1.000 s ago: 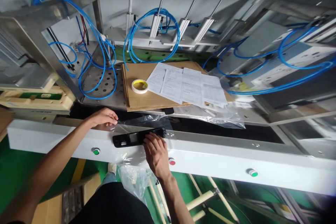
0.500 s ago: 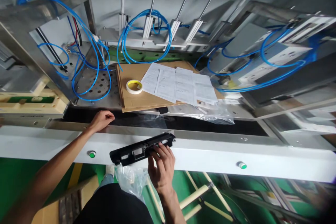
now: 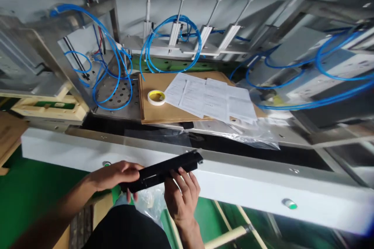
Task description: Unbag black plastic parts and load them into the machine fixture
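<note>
I hold a long black plastic part [image 3: 163, 170] in both hands, in front of the white machine rail [image 3: 239, 181]. My left hand [image 3: 117, 174] grips its left end, fingers wrapped over the top. Under its middle and right half sits my right hand [image 3: 181, 193], with the fingers curled up against the part. The part tilts up to the right, its right end at the rail's upper edge. A crumpled clear plastic bag [image 3: 147, 202] hangs below my hands. Another clear bag [image 3: 159, 137] lies flat on the black belt behind the rail.
Behind the belt lie a cardboard sheet [image 3: 157, 112] with a roll of yellow tape [image 3: 156, 97] and printed papers [image 3: 212, 98]. Blue air hoses [image 3: 172, 46] loop over the metal frame. A green button [image 3: 288, 203] is on the rail. Wooden frames [image 3: 49, 109] stand at left.
My left hand left the belt edge and took hold of the black part's left end. The part turned over, its flat back facing me, and came lower and nearer to me.
</note>
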Action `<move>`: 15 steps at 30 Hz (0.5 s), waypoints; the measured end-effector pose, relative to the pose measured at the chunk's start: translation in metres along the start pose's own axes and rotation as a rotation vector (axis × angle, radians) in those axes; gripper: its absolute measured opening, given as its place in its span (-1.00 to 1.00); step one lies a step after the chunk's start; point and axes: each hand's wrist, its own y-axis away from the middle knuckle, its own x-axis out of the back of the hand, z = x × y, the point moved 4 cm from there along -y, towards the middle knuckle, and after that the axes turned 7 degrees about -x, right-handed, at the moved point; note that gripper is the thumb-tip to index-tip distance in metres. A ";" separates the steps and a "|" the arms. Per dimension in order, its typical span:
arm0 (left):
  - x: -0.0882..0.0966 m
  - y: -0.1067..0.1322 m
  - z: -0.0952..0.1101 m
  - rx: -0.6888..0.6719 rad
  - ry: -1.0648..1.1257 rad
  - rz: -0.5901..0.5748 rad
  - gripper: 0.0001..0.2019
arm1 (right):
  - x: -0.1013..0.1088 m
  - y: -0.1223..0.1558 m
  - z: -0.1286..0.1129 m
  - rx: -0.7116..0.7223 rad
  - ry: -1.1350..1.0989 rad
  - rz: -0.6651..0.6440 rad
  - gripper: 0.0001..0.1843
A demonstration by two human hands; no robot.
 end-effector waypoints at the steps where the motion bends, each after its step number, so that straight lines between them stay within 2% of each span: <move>1: -0.006 0.004 -0.003 0.004 -0.010 0.018 -0.27 | 0.000 -0.001 0.001 0.018 -0.024 0.008 -0.62; 3: -0.008 0.013 -0.003 -0.125 -0.182 0.209 -0.39 | 0.000 -0.002 0.004 0.036 -0.096 0.010 -0.62; 5: -0.005 0.030 0.002 -0.312 -0.490 0.448 -0.47 | -0.001 -0.005 0.007 0.052 -0.181 0.007 -0.55; 7: -0.006 0.051 0.003 -0.390 -0.827 0.607 -0.43 | -0.008 -0.014 0.007 0.098 -0.249 -0.008 -0.43; 9: -0.008 0.072 0.000 -0.382 -1.104 0.686 -0.42 | -0.022 -0.030 -0.004 0.204 -0.292 -0.112 -0.38; 11: -0.006 0.093 -0.005 -0.369 -1.278 0.717 -0.43 | -0.042 -0.047 -0.027 0.381 -0.334 -0.260 -0.39; 13: 0.002 0.112 -0.011 -0.352 -1.328 0.746 -0.46 | -0.063 -0.061 -0.054 0.548 -0.370 -0.365 -0.40; 15: 0.020 0.131 -0.018 -0.339 -1.318 0.846 -0.43 | -0.084 -0.072 -0.079 0.625 -0.378 -0.400 -0.39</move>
